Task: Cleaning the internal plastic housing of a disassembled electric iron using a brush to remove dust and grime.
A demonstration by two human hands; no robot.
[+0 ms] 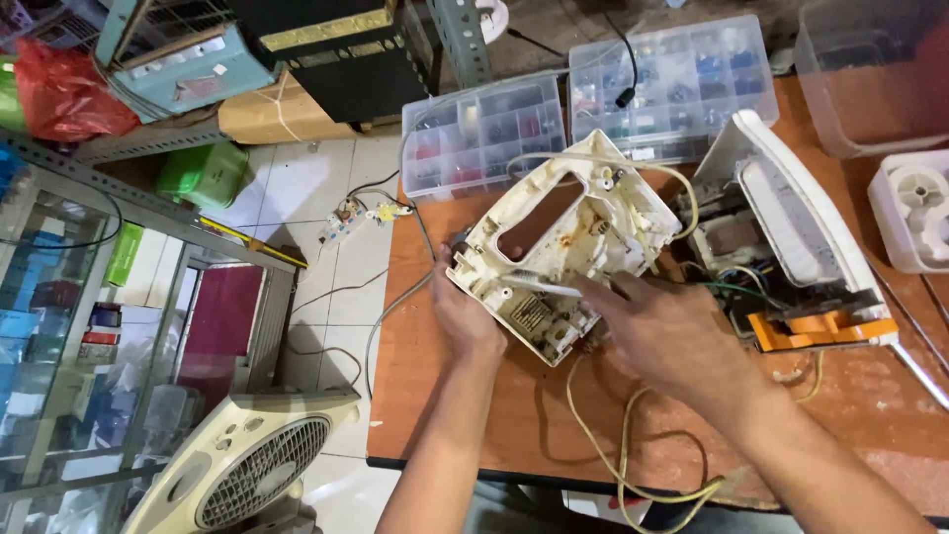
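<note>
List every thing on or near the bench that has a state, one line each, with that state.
Cream housing half: detached, tilted, inner side up, gripped by left hand; right hand rests on it.
Other appliance half: opened, wiring exposed.
Two parts organisers: lids closed.
Yellowish cord: loose, looped off the table edge.
Box fan: on the floor, leaning.

A single view, taken from the person's head, looks steeply down and forward over the brown table (pixel 445 415). It sits close: both forearms enter from the bottom edge, and the hands fall near the middle of the frame. The table fills the right and centre, the tiled floor (pixel 326 188) shows at left, and clear compartment boxes (pixel 484 133) mark the far edge.
</note>
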